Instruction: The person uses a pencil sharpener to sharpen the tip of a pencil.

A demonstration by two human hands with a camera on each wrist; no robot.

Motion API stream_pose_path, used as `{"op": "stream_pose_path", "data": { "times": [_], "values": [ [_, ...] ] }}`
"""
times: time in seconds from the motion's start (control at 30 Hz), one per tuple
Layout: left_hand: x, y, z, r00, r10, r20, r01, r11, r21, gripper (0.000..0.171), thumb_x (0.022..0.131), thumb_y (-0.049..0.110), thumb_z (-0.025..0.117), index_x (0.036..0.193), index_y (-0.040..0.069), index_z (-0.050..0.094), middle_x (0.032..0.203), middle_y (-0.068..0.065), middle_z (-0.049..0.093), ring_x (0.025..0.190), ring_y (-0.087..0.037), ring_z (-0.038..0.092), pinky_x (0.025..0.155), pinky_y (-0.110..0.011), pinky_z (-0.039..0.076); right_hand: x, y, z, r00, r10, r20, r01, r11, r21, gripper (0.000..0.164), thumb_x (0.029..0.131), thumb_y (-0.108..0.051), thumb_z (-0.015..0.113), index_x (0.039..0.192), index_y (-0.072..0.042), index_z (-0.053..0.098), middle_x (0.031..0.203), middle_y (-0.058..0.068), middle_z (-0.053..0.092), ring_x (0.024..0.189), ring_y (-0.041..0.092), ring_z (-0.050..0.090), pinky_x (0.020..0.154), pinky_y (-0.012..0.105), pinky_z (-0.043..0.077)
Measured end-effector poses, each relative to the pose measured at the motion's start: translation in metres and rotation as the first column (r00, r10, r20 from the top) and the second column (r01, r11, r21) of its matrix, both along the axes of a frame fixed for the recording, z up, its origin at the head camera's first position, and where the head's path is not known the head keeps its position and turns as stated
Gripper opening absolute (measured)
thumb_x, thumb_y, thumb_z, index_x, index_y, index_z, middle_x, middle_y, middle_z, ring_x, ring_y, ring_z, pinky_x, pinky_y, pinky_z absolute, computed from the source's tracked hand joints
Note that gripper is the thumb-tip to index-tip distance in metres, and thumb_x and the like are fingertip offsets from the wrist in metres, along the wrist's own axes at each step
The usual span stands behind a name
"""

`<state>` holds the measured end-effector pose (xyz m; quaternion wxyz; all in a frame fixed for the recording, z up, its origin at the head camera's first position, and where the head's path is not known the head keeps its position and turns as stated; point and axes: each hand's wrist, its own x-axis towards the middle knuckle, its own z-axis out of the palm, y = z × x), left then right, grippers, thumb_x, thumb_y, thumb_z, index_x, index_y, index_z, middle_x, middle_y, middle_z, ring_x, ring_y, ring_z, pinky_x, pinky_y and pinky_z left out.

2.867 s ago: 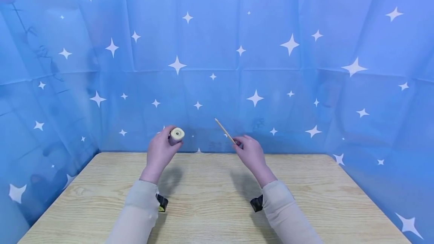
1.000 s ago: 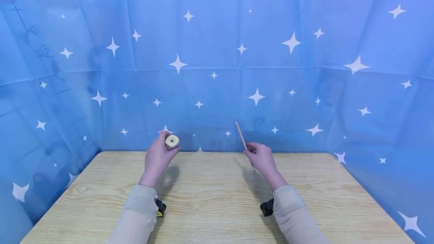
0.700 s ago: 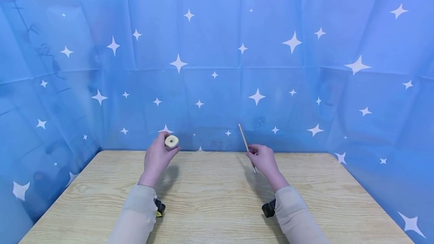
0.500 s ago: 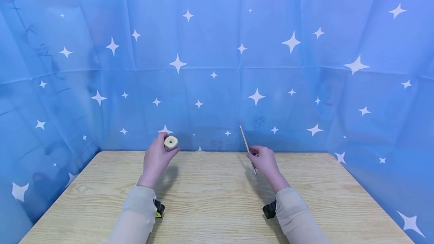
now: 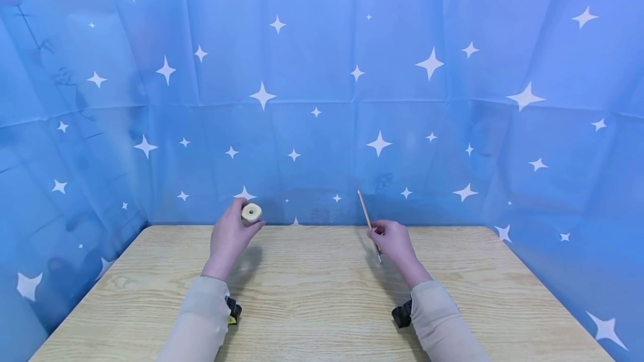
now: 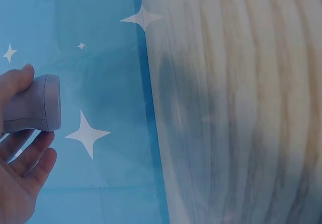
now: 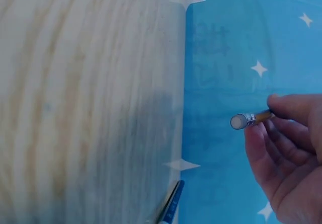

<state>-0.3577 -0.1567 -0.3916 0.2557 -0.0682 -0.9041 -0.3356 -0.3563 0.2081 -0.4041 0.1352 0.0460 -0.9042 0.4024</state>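
Note:
My left hand (image 5: 231, 239) grips a pencil sharpener (image 5: 251, 214), its pale yellow end with a small dark hole turned up toward the head camera. In the left wrist view, thumb and fingers wrap the sharpener's smooth greyish body (image 6: 32, 103). Over to the right, my right hand (image 5: 396, 243) pinches a wooden pencil (image 5: 364, 209) between thumb and fingers. The pencil slants, its point up and away to the left. Its white eraser (image 7: 238, 122) and metal band face the right wrist camera. Both hands are above the far part of the table, well apart.
The light wood-grain table (image 5: 312, 295) ends at a blue curtain (image 5: 322, 71) with white stars, which also hangs along both sides. Black wrist devices (image 5: 402, 314) sit at both cuffs. A narrow dark blue strip with lettering (image 7: 172, 204) shows low in the right wrist view.
My right hand has moved right and toward me with the pencil, which now stands steeper, its eraser end showing below the hand. My left hand has sunk slightly, still gripping the sharpener.

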Motion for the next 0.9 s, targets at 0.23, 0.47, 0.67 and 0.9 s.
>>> {"op": "stream_pose_path", "data": {
  "times": [0.23, 0.47, 0.67, 0.9],
  "values": [
    [-0.002, -0.001, -0.002, 1.000, 0.004, 0.002, -0.004, 1.000, -0.008, 0.054, 0.082, 0.028, 0.079, 0.123, 0.009, 0.050, 0.105, -0.010, 0.062, 0.092, -0.029, 0.062, 0.075, -0.046, 0.049, 0.001, 0.004, -0.006, 1.000, -0.002, 0.029, 0.003, 1.000, -0.028, 0.031, 0.089, -0.009, 0.067, 0.115, 0.007, 0.066, 0.082, 0.011, 0.067, 0.050, 0.015, 0.056, 0.048, 0.031, 0.049],
    [-0.001, -0.001, -0.003, 1.000, 0.001, 0.005, -0.001, 1.000, -0.005, 0.057, 0.082, 0.025, 0.080, 0.126, 0.006, 0.050, 0.109, -0.015, 0.062, 0.096, -0.032, 0.062, 0.078, -0.049, 0.048, 0.004, 0.008, -0.012, 0.998, 0.000, 0.065, 0.006, 0.995, -0.100, 0.032, 0.089, -0.005, 0.066, 0.118, 0.009, 0.064, 0.086, 0.016, 0.068, 0.059, 0.021, 0.060, 0.050, 0.033, 0.053],
    [-0.001, -0.002, -0.004, 1.000, 0.000, 0.006, 0.000, 1.000, -0.009, 0.067, 0.082, 0.026, 0.079, 0.138, 0.007, 0.047, 0.117, -0.017, 0.062, 0.100, -0.034, 0.061, 0.081, -0.050, 0.049, 0.008, 0.009, -0.011, 0.996, 0.009, 0.087, 0.003, 0.990, -0.142, 0.033, 0.089, -0.005, 0.065, 0.118, 0.009, 0.064, 0.089, 0.021, 0.068, 0.065, 0.027, 0.063, 0.052, 0.037, 0.055],
    [-0.001, -0.004, -0.005, 1.000, -0.013, -0.004, 0.013, 1.000, -0.019, 0.061, 0.083, 0.025, 0.079, 0.134, 0.006, 0.053, 0.117, -0.016, 0.062, 0.101, -0.035, 0.060, 0.084, -0.050, 0.047, 0.008, 0.014, -0.014, 0.995, 0.002, 0.096, 0.007, 0.995, -0.098, 0.028, 0.089, -0.004, 0.065, 0.113, 0.011, 0.064, 0.084, 0.016, 0.067, 0.056, 0.027, 0.062, 0.050, 0.039, 0.054]
  ]
}}
